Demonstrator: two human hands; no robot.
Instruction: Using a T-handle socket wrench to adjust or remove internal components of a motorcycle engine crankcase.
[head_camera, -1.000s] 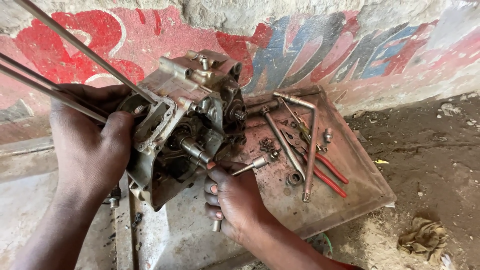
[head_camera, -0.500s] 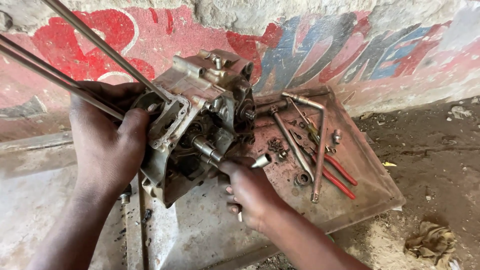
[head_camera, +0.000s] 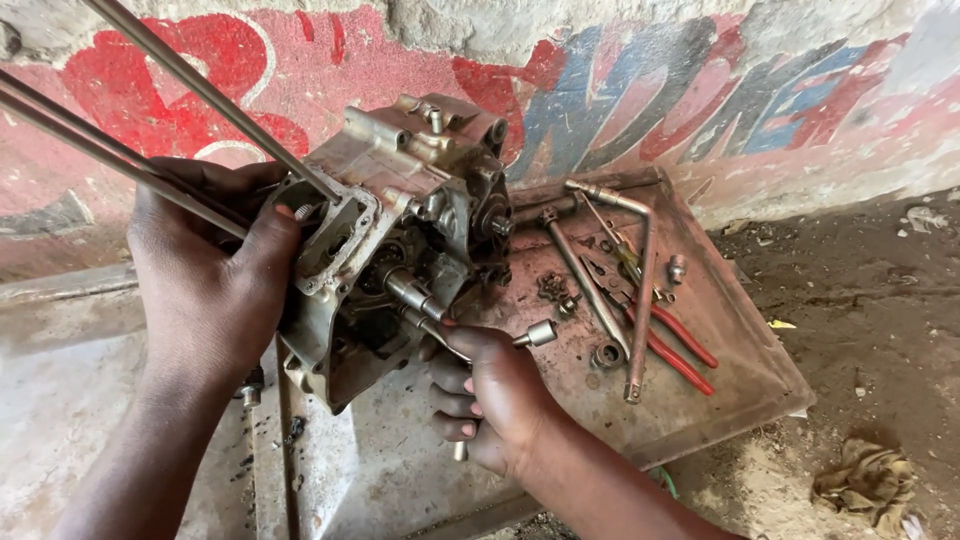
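Observation:
A greasy metal engine case (head_camera: 400, 230) stands tilted on a concrete ledge, with long steel rods (head_camera: 180, 90) sticking out of it toward the upper left. My left hand (head_camera: 210, 270) grips the case's left side by the rods. My right hand (head_camera: 490, 395) is closed around a socket wrench (head_camera: 535, 333) whose shaft lies just under the case's lower right edge, close to a protruding shaft (head_camera: 410, 293).
A rusty metal tray (head_camera: 720, 385) to the right holds an L-shaped wrench (head_camera: 640, 290), red-handled pliers (head_camera: 675, 345), a T-handle tool and small nuts. A painted wall runs behind. Dirt ground and a crumpled rag (head_camera: 865, 480) lie at right.
The view has shifted slightly. My right hand has moved up with the socket wrench, closer to the case's lower edge. My left hand keeps its hold.

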